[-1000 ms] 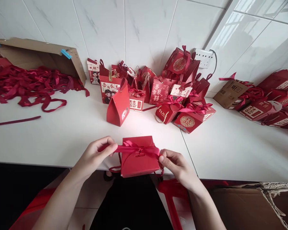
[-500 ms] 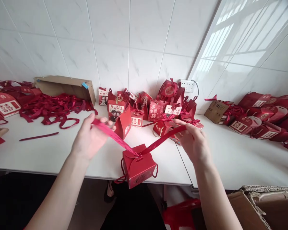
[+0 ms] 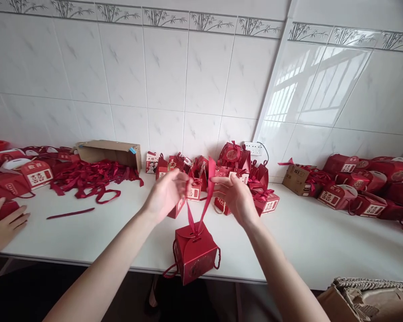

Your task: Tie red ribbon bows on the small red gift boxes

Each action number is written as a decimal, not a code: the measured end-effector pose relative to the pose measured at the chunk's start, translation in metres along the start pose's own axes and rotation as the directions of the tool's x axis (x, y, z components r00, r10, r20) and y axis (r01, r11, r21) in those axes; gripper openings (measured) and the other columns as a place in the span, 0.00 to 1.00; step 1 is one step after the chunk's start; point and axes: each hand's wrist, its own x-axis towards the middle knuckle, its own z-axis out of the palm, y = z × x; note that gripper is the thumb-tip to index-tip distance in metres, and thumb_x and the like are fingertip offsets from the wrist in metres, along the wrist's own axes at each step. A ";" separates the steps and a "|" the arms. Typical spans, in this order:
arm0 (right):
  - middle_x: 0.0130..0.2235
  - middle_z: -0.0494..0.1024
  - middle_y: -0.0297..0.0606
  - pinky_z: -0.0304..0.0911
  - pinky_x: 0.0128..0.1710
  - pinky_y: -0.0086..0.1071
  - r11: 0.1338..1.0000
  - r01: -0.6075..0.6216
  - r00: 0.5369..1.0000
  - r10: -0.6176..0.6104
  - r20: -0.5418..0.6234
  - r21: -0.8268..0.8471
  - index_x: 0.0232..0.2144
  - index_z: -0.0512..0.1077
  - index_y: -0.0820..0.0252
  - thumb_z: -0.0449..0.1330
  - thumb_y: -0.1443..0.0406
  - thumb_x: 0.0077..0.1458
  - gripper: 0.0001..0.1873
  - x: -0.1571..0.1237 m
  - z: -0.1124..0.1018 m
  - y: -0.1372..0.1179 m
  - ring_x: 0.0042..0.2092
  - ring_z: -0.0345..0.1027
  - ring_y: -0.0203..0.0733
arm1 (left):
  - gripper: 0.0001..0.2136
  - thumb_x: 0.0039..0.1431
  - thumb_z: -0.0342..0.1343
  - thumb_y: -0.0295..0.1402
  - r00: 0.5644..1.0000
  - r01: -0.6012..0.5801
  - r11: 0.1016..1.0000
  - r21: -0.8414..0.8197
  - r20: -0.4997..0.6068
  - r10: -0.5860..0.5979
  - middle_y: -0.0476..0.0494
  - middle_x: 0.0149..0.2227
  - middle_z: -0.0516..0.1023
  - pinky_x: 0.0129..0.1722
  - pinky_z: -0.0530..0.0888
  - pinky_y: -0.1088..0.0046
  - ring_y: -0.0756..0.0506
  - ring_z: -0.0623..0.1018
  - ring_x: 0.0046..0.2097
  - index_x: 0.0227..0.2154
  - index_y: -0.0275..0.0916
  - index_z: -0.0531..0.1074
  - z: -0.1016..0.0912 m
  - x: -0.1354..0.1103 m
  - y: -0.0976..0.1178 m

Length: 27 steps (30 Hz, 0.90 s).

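Observation:
A small red gift box [image 3: 198,255] with twisted cord handles at its sides sits at the table's front edge. A red satin ribbon [image 3: 206,201] passes through its top, and both of its ends rise from there. My left hand [image 3: 166,194] pinches one end, its fingertips slightly blurred. The other end stands upright by the fingertips of my right hand [image 3: 235,197], whose thumb and fingers close on it. Both hands are above the box, the left one on its left side and the right one on its right.
Finished red boxes [image 3: 233,154] stand along the wall behind. To the left lie a heap of red ribbons [image 3: 90,176], a cardboard box [image 3: 109,150] and another person's hand [image 3: 6,226]. More red boxes [image 3: 366,183] are piled right, and a carton [image 3: 372,299] is at lower right.
My hands have come closer together above the box, bringing the ribbon ends from spread wide to nearly upright. The view has tilted up. The other person's hand at left shows more.

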 end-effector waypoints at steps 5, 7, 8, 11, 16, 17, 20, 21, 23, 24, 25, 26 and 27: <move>0.15 0.55 0.26 0.46 0.10 0.27 0.979 0.187 0.947 -0.202 -0.250 -0.083 0.14 0.50 0.55 0.52 0.51 0.51 0.24 -0.019 -0.047 -0.015 0.11 0.45 0.28 | 0.19 0.55 0.47 0.40 0.892 -0.320 0.900 0.296 -0.226 0.391 0.54 0.18 0.57 0.25 0.64 0.78 0.54 0.61 0.22 0.15 0.39 0.48 -0.056 -0.015 0.011; 0.15 0.57 0.26 0.47 0.11 0.27 0.958 0.079 0.973 -0.134 -0.189 -0.276 0.15 0.52 0.55 0.50 0.50 0.52 0.23 -0.026 -0.054 -0.005 0.12 0.48 0.29 | 0.18 0.52 0.52 0.42 0.919 -0.257 0.874 0.412 -0.175 0.353 0.53 0.19 0.61 0.27 0.65 0.77 0.53 0.65 0.24 0.15 0.40 0.54 -0.065 -0.025 -0.001; 0.15 0.59 0.27 0.49 0.13 0.27 0.928 -0.015 0.991 -0.035 -0.126 -0.373 0.15 0.55 0.55 0.52 0.50 0.52 0.22 -0.030 -0.053 0.003 0.13 0.52 0.30 | 0.16 0.49 0.57 0.42 0.954 -0.187 0.869 0.458 -0.126 0.272 0.53 0.19 0.64 0.27 0.65 0.77 0.52 0.67 0.24 0.16 0.40 0.59 -0.065 -0.031 -0.012; 0.17 0.66 0.31 0.54 0.18 0.28 0.723 -0.149 0.964 0.259 0.064 -0.675 0.18 0.62 0.57 0.58 0.51 0.49 0.19 -0.043 -0.037 0.036 0.18 0.60 0.33 | 0.13 0.43 0.63 0.43 0.999 -0.005 0.679 0.734 0.031 -0.026 0.52 0.23 0.71 0.26 0.64 0.74 0.48 0.71 0.26 0.21 0.40 0.68 -0.049 -0.053 -0.047; 0.23 0.69 0.31 0.53 0.24 0.29 0.483 0.000 0.949 0.276 0.152 -0.876 0.23 0.62 0.57 0.57 0.57 0.53 0.13 -0.060 -0.017 0.065 0.24 0.60 0.35 | 0.12 0.53 0.53 0.46 0.985 0.049 0.323 0.945 0.008 -0.172 0.50 0.30 0.73 0.29 0.66 0.72 0.46 0.73 0.29 0.28 0.42 0.65 -0.038 -0.074 -0.075; 0.23 0.70 0.31 0.53 0.25 0.29 0.494 -0.003 0.948 0.279 0.155 -0.870 0.24 0.62 0.57 0.56 0.58 0.54 0.12 -0.062 -0.017 0.065 0.25 0.61 0.35 | 0.12 0.54 0.52 0.46 0.979 0.061 0.341 0.938 0.010 -0.202 0.51 0.30 0.73 0.29 0.67 0.73 0.46 0.74 0.29 0.29 0.42 0.64 -0.040 -0.074 -0.076; 0.24 0.72 0.32 0.54 0.25 0.28 0.547 -0.022 0.935 0.308 0.177 -0.837 0.25 0.65 0.58 0.53 0.61 0.56 0.10 -0.067 -0.020 0.060 0.25 0.62 0.35 | 0.13 0.55 0.51 0.48 0.954 0.120 0.378 0.918 -0.001 -0.300 0.52 0.27 0.73 0.28 0.66 0.74 0.46 0.74 0.29 0.29 0.42 0.64 -0.051 -0.070 -0.072; 0.24 0.72 0.32 0.54 0.26 0.28 0.553 -0.021 0.931 0.315 0.186 -0.833 0.25 0.66 0.58 0.52 0.61 0.57 0.11 -0.068 -0.021 0.058 0.25 0.62 0.35 | 0.14 0.55 0.51 0.49 0.947 0.141 0.371 0.918 -0.016 -0.320 0.52 0.25 0.72 0.27 0.65 0.75 0.47 0.72 0.27 0.28 0.42 0.64 -0.054 -0.069 -0.070; 0.23 0.72 0.32 0.53 0.25 0.28 0.544 -0.020 0.923 0.332 0.193 -0.839 0.23 0.67 0.59 0.50 0.62 0.58 0.14 -0.070 -0.023 0.055 0.24 0.61 0.34 | 0.16 0.54 0.51 0.50 0.938 0.164 0.366 0.916 -0.030 -0.346 0.53 0.23 0.69 0.25 0.62 0.76 0.48 0.69 0.25 0.24 0.41 0.64 -0.059 -0.066 -0.067; 0.22 0.72 0.32 0.53 0.25 0.28 0.537 -0.027 0.919 0.344 0.190 -0.843 0.21 0.66 0.59 0.49 0.61 0.59 0.16 -0.071 -0.025 0.054 0.24 0.60 0.34 | 0.17 0.54 0.51 0.50 0.932 0.168 0.383 0.909 -0.020 -0.361 0.53 0.22 0.68 0.24 0.61 0.76 0.48 0.68 0.24 0.23 0.41 0.64 -0.061 -0.065 -0.066; 0.22 0.71 0.32 0.52 0.25 0.28 0.536 -0.040 0.916 0.357 0.183 -0.843 0.20 0.65 0.59 0.48 0.61 0.59 0.18 -0.072 -0.026 0.055 0.23 0.59 0.33 | 0.18 0.54 0.51 0.50 0.924 0.171 0.417 0.893 0.001 -0.382 0.53 0.21 0.66 0.24 0.60 0.76 0.49 0.67 0.24 0.22 0.40 0.63 -0.062 -0.064 -0.066; 0.22 0.71 0.32 0.53 0.25 0.28 0.547 -0.064 0.912 0.371 0.174 -0.834 0.19 0.64 0.59 0.48 0.60 0.60 0.19 -0.073 -0.027 0.056 0.23 0.58 0.33 | 0.18 0.54 0.51 0.49 0.913 0.178 0.466 0.867 0.030 -0.406 0.53 0.21 0.65 0.23 0.60 0.76 0.49 0.65 0.24 0.21 0.40 0.63 -0.063 -0.064 -0.066; 0.23 0.72 0.32 0.54 0.25 0.28 0.574 -0.100 0.906 0.391 0.164 -0.813 0.20 0.64 0.59 0.47 0.59 0.60 0.19 -0.073 -0.029 0.059 0.24 0.59 0.33 | 0.18 0.55 0.51 0.48 0.900 0.192 0.524 0.830 0.064 -0.431 0.53 0.20 0.63 0.23 0.59 0.76 0.49 0.64 0.24 0.20 0.40 0.62 -0.065 -0.064 -0.067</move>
